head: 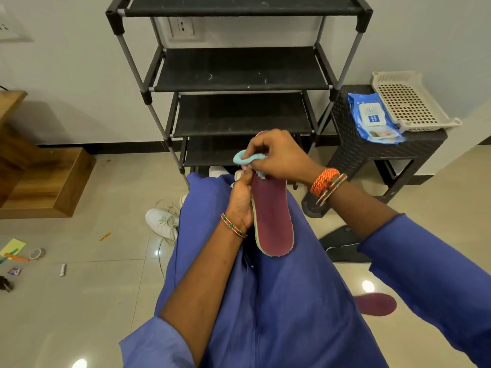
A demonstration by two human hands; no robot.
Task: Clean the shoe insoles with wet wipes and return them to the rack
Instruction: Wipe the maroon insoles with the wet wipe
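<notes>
Maroon insole [272, 216] before the rack [239, 73]: left hand [240, 200] grips its edge, right hand [279, 155] pinches what looks like a wipe [245, 157].

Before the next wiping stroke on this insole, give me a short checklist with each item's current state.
1. Maroon insole held steady: ok, left hand grips its edge over the lap.
2. Wipe in hand: ok, right hand pinches a light blue wipe at the insole's far end.
3. Insole surface clean: cannot tell.
4. Spare wipes available: ok, blue wet wipes pack lies on the dark stool.
5. Rack space free: ok, the shoe rack shelves in view are bare.
6. Second insole cleaned: cannot tell; it lies on the floor.
</notes>
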